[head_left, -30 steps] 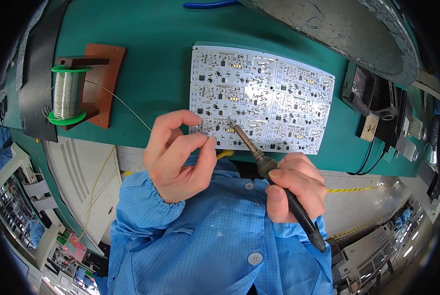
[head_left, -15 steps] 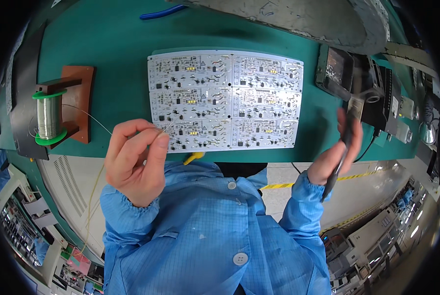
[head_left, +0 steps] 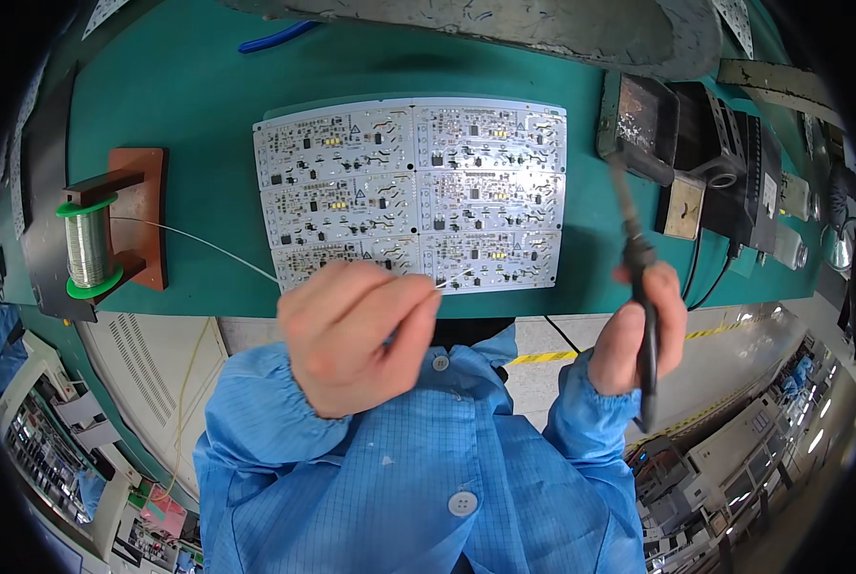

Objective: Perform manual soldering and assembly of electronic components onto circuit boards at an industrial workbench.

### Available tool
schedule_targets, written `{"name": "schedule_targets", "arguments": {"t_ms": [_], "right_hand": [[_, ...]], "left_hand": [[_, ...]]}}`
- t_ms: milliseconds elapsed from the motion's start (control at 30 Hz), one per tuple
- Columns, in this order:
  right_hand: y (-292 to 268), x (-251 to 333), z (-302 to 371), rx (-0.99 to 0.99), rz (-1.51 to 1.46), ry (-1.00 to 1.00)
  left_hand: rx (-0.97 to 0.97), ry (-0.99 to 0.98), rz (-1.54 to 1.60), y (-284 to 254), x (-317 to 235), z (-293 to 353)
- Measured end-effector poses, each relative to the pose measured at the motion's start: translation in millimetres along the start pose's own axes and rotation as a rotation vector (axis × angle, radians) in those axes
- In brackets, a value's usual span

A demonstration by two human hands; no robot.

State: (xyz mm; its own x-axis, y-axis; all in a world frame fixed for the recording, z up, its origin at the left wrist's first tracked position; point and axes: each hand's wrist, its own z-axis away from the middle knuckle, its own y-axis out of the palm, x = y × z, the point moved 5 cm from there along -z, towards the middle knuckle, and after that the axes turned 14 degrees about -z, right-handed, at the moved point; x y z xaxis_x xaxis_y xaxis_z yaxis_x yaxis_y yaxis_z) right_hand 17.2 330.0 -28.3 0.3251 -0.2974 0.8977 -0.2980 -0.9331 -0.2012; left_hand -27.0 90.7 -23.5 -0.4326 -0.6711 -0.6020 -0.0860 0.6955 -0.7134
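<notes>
On the green table (head_left: 208, 105), above a yellow-marked floor (head_left: 724, 368), the board (head_left: 490, 196) is laid flat, solder (head_left: 219, 251) is pinched by the left hand (head_left: 359, 335) and the iron (head_left: 639, 254) is clasped in the right hand (head_left: 619, 351).

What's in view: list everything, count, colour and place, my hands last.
Circuit board panel: 1, white, mid-bench
Mat: 1, green, under panel
Solder spool: 1, silver and green, left
Spool stand: 1, brown, at spool
Solder wire: 1, silver, from spool
Handle: 1, blue, upper left
Metal piece: 1, grey, top edge
Tray: 1, black, right
Block: 1, tan, below tray
Containers: 2, clear, right
Cabinet: 1, white, lower left
Soldering iron: 1, black-handled, right of panel
Jacket: 1, blue, bottom centre
Left hand: 1, bare, over panel edge, pinching wire
Right hand: 1, bare, right, holding iron
</notes>
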Motion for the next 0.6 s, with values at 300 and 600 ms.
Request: {"name": "schedule_targets", "arguments": {"t_ms": [300,600], "right_hand": [[4,-4,-49,0.342,-0.418,0.149],[14,-8,-68,0.457,-0.416,0.193]], "left_hand": [[0.008,-0.028,-0.050,27,-14,-7],[-0.027,-0.018,-0.090,32,-13,-7]]}}
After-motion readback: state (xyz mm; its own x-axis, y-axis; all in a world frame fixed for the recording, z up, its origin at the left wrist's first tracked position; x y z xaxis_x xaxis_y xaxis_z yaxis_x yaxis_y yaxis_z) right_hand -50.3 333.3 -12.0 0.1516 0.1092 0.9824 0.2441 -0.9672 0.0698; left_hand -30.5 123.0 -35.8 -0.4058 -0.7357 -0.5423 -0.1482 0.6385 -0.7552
